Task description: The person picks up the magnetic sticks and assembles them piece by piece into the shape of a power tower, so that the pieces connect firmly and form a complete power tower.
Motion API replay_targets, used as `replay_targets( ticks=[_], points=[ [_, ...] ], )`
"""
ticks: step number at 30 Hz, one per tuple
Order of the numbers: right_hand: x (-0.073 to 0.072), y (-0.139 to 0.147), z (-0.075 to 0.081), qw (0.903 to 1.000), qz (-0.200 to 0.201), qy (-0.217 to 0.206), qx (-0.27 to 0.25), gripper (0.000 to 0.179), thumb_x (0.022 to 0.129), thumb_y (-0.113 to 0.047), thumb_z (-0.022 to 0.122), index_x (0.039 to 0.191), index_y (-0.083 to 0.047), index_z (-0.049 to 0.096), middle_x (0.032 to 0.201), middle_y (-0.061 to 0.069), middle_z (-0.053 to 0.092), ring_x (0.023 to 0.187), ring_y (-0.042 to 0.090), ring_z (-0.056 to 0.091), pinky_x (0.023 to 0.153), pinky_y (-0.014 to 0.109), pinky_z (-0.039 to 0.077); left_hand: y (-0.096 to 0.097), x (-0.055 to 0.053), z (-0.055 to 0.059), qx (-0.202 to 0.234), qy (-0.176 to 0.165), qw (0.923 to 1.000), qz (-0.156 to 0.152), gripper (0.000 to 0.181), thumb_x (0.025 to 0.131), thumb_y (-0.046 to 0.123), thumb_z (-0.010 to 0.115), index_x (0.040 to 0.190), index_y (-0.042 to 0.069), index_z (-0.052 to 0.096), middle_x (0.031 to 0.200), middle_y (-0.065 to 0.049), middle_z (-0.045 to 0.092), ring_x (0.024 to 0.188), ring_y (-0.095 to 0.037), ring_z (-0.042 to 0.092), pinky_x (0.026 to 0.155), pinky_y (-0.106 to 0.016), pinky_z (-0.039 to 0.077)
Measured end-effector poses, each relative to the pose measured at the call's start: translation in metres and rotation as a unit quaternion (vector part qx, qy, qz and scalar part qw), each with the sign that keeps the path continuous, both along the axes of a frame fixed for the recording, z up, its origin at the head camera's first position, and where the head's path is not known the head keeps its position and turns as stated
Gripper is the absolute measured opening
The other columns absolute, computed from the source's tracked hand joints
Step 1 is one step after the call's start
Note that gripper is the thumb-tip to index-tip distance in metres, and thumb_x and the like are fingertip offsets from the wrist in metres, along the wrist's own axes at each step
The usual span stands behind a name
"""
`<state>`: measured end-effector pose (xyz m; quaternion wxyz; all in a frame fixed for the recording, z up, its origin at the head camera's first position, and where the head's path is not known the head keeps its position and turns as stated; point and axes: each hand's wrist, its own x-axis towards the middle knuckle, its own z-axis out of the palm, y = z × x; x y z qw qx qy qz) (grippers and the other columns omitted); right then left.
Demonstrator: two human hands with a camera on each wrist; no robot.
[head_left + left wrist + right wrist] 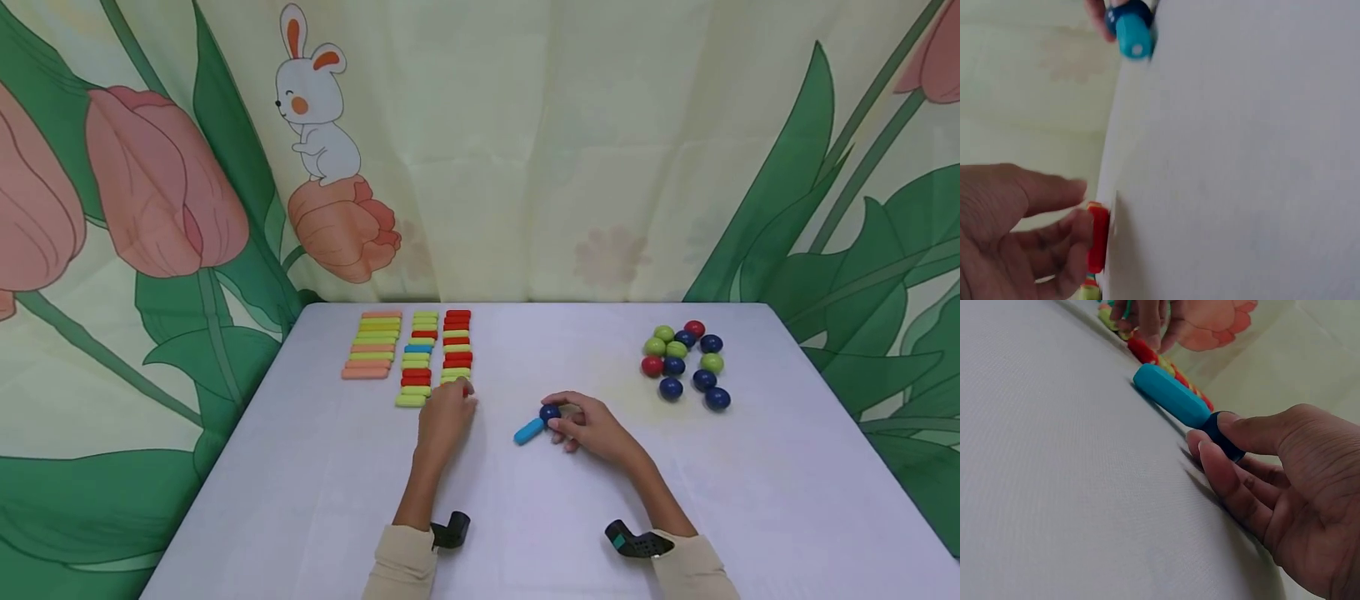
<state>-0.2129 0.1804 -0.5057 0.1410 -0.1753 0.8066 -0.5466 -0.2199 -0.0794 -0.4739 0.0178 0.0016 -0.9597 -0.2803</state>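
Note:
My right hand (596, 427) pinches a dark blue ball (550, 414) between thumb and fingers, just above the white table. A light blue stick (1172, 395) juts out from that ball, its end touching it. In the head view the stick points toward the lower left. My left hand (446, 417) is at the near end of the third column of short sticks. Its fingertips are at a red stick (1098, 237), with the thumb held apart from it in the left wrist view. Whether the fingers touch the red stick is hard to tell.
At the left stand columns of orange and yellow-green sticks (372, 347), mixed sticks (416, 364) and red and yellow-green sticks (457, 340). Loose balls in dark blue (717, 398), green (712, 362) and red (652, 366) lie at the right. A printed curtain (600, 150) hangs behind the table (540, 517).

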Motion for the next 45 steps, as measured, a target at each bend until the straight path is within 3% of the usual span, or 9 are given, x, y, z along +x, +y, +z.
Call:
replay_targets(
  ticks=[3,6,11,16,19,25,29,35,45],
  points=[
    [-0.001,0.003,0.001,0.9999,0.007,0.007,-0.006,0.037,0.097,-0.006,0.057,0.134,-0.008,0.054,0.104,0.015,0.060,0.076,0.015,0.065,0.059,0.030,0.058,-0.006,-0.002,0.001,-0.039,0.041,0.9970,0.052,0.035,0.082,0.020,0.080,0.113,0.009,0.067,0.099,-0.013,0.065,0.083,-0.025,0.065,0.064,-0.037,0.056],
    [-0.003,0.004,0.001,0.9997,0.015,0.017,-0.009,0.037,0.099,-0.005,0.054,0.135,-0.009,0.055,0.110,0.016,0.052,0.075,0.016,0.063,0.058,0.031,0.058,-0.011,-0.002,0.001,-0.058,0.046,0.9941,0.079,0.043,0.081,0.019,0.080,0.120,0.010,0.066,0.109,-0.017,0.061,0.090,-0.030,0.065,0.065,-0.042,0.058],
    [-0.002,0.002,-0.001,0.9999,-0.006,0.013,0.001,0.040,0.100,-0.011,0.054,0.139,-0.008,0.049,0.102,0.019,0.060,0.067,0.015,0.062,0.054,0.032,0.057,-0.015,-0.002,-0.004,-0.067,0.040,0.9943,0.073,0.050,0.078,0.015,0.082,0.124,0.009,0.065,0.111,-0.019,0.058,0.097,-0.031,0.062,0.066,-0.043,0.058],
    [-0.002,-0.008,0.001,0.9973,-0.054,0.016,0.047,0.048,0.093,-0.030,0.067,0.135,-0.012,0.051,0.119,0.012,0.059,0.062,0.015,0.060,0.050,0.031,0.054,-0.016,-0.004,-0.007,-0.069,0.027,0.9950,0.067,0.046,0.077,0.016,0.083,0.120,0.009,0.067,0.111,-0.018,0.057,0.097,-0.031,0.061,0.067,-0.042,0.058],
    [-0.002,-0.014,0.002,0.9937,-0.071,0.036,0.079,0.048,0.090,-0.034,0.070,0.130,-0.013,0.054,0.118,0.010,0.059,0.055,0.016,0.055,0.047,0.031,0.051,-0.015,-0.004,-0.007,-0.067,0.015,0.9955,0.066,0.040,0.076,0.017,0.084,0.112,0.010,0.069,0.112,-0.017,0.057,0.098,-0.030,0.061,0.068,-0.040,0.058],
    [-0.002,-0.026,0.002,0.9806,-0.113,0.077,0.141,0.041,0.088,-0.033,0.073,0.122,-0.016,0.060,0.114,0.006,0.064,0.059,0.014,0.051,0.051,0.025,0.047,-0.009,-0.001,-0.009,-0.005,-0.022,0.9995,0.022,0.026,0.076,0.021,0.084,0.095,0.011,0.069,0.096,-0.008,0.060,0.087,-0.021,0.058,0.065,-0.030,0.054],
    [0.001,-0.034,0.002,0.9702,-0.126,0.097,0.183,0.041,0.087,-0.036,0.074,0.122,-0.020,0.062,0.111,0.001,0.066,0.069,0.012,0.049,0.059,0.022,0.044,-0.006,0.003,-0.010,0.058,-0.053,0.9967,-0.019,0.026,0.077,0.021,0.083,0.096,0.011,0.069,0.086,-0.003,0.062,0.080,-0.017,0.057,0.067,-0.029,0.053],
    [0.002,-0.044,0.002,0.9723,-0.114,0.099,0.178,0.039,0.088,-0.035,0.072,0.123,-0.020,0.064,0.109,0.000,0.066,0.067,0.012,0.049,0.057,0.022,0.044,-0.005,0.006,-0.008,0.092,-0.090,0.9884,-0.080,0.025,0.079,0.021,0.082,0.097,0.009,0.072,0.081,-0.002,0.062,0.076,-0.016,0.055,0.067,-0.028,0.052],
    [-0.005,-0.040,0.002,0.9742,-0.123,0.111,0.154,0.037,0.089,-0.033,0.071,0.123,-0.019,0.065,0.109,-0.001,0.067,0.062,0.012,0.050,0.053,0.023,0.044,0.004,0.005,-0.005,0.091,-0.094,0.9847,-0.115,0.023,0.081,0.023,0.080,0.095,0.008,0.070,0.076,-0.001,0.060,0.072,-0.015,0.054,0.064,-0.025,0.049]
  ],
)
